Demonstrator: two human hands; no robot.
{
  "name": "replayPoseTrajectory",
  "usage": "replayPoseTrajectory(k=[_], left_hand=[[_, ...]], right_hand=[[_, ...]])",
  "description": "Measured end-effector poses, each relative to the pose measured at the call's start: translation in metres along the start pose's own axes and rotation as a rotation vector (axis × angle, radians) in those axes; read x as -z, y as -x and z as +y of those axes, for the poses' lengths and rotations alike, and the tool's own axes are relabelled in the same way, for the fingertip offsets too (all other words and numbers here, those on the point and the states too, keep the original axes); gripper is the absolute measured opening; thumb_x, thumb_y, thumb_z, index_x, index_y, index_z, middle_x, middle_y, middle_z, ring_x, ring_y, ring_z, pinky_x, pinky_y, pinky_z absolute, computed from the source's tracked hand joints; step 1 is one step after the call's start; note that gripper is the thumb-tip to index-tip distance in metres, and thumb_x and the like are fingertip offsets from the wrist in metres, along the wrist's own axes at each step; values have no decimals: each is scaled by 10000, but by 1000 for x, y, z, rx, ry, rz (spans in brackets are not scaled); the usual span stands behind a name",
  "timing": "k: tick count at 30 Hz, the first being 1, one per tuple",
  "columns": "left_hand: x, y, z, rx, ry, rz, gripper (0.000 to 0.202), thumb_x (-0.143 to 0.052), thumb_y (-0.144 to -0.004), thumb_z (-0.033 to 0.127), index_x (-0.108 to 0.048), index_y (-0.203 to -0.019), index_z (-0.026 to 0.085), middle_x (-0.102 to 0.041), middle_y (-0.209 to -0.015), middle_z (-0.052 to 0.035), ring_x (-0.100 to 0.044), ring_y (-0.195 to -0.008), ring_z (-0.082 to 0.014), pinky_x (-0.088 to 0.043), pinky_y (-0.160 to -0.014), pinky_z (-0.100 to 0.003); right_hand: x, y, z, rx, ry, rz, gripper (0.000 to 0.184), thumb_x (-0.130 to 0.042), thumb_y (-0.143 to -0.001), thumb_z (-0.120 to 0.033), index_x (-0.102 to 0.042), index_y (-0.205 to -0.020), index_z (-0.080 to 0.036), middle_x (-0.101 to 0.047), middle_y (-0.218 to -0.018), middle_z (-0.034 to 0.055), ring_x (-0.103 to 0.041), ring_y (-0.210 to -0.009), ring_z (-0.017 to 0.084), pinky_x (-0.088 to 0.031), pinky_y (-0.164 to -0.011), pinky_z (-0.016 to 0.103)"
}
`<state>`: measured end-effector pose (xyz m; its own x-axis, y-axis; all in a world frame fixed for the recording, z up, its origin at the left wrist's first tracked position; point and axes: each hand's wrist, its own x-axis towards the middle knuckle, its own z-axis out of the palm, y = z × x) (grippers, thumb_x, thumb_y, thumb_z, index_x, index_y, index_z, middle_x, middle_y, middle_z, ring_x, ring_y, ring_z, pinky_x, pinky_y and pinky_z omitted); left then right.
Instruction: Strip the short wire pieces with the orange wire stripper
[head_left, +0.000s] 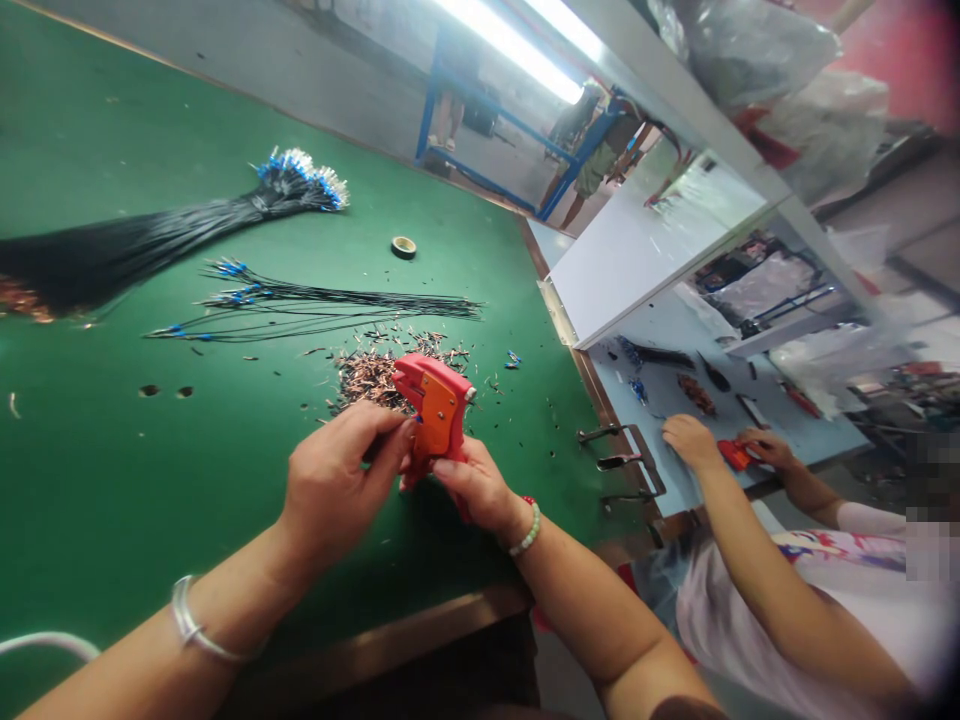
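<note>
My right hand (480,490) grips the handles of a red and orange crimping tool (435,405), held upright over the green table (112,470). My left hand (337,480) is closed in a pinch against the tool's left side; what its fingertips hold is too small to name. Just behind the tool lies a heap of small copper terminals (375,372). Beyond it lie loose thin black wires with blue ends (300,300), and a thick bundle of black wires (150,240) with blue tips (304,182) lies at the far left.
A small roll of tape (403,247) sits farther back on the table. To the right, another person (795,590) works at a white bench (675,330) with a red tool (735,455) in their hands. Two holes (165,391) mark the green surface.
</note>
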<state>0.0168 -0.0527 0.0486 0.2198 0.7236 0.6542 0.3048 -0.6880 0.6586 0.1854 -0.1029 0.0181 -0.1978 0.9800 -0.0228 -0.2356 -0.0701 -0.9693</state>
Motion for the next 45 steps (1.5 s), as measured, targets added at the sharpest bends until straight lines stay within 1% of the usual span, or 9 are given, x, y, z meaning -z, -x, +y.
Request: replayPoseTrajectory(k=[5, 10, 14, 18, 23, 31, 37, 41, 45], left_hand=[[1, 0, 2, 34, -14, 13, 118, -618, -933, 209, -653, -820, 205, -660, -669, 42, -586, -568, -98, -439, -581, -233], [-1, 4, 0, 12, -43, -26, 166, -602, -954, 258, -655, -806, 205, -657, -665, 33, -592, -573, -107, -432, -572, -246], [-2, 5, -2, -54, -95, -21, 130, -612, -947, 227, -654, -825, 204, -647, -669, 30, -585, -582, -109, -424, -568, -247], [-1, 5, -5, -181, -131, -18, 77, -632, -932, 180, -627, -857, 193, -649, -716, 16, -581, -614, -117, -445, -606, -246], [1, 5, -6, -282, -206, -29, 89, -635, -921, 153, -606, -849, 196, -660, -739, -6, -584, -642, -140, -439, -619, -270], [2, 5, -3, -268, -201, -35, 133, -624, -935, 155, -584, -815, 195, -666, -738, -12, -613, -654, -148, -435, -624, -278], [2, 5, -4, -245, -217, -47, 143, -623, -945, 166, -587, -808, 185, -626, -691, 7, -558, -596, -132, -412, -595, -267], [1, 4, -5, -244, -221, -38, 167, -618, -957, 187, -586, -794, 179, -597, -665, 18, -538, -577, -120, -403, -582, -251], [-1, 3, -7, -192, -190, -54, 157, -595, -974, 195, -603, -818, 178, -619, -683, 27, -554, -580, -104, -407, -586, -232]], right_hand=[[-3, 0, -2, -7, -25, -11, 530, -727, -810, -537, -640, -1158, -147, -706, -958, 92, -649, -767, 199, -560, -782, 381], [-4, -1, -6, -40, -34, 26, 525, -734, -770, -587, -653, -1040, -143, -710, -979, 106, -650, -798, 217, -560, -778, 381], [-4, 0, -7, -26, 21, 24, 516, -732, -775, -583, -656, -1038, -145, -702, -926, 93, -643, -799, 220, -554, -785, 385], [-3, 1, -5, -1, 43, 22, 496, -723, -800, -578, -661, -1034, -145, -675, -858, 74, -641, -792, 218, -550, -806, 388], [1, 3, -2, 74, 112, 2, 414, -686, -865, -551, -671, -987, -156, -681, -904, 76, -628, -775, 194, -529, -791, 359], [4, 4, -3, 84, 196, 25, 413, -680, -894, -567, -672, -952, -158, -652, -835, 57, -599, -706, 163, -519, -697, 316], [4, 5, 3, 87, 204, 79, 479, -711, -860, -591, -681, -1037, -147, -636, -790, 40, -578, -628, 136, -517, -592, 282], [0, 5, 0, 93, 237, 129, 443, -739, -847, -567, -697, -997, -152, -612, -734, 13, -541, -558, 108, -476, -521, 250], [-4, 4, -6, 17, 197, 164, 476, -749, -822, -597, -688, -964, -148, -573, -641, -23, -484, -470, 83, -407, -452, 230]])
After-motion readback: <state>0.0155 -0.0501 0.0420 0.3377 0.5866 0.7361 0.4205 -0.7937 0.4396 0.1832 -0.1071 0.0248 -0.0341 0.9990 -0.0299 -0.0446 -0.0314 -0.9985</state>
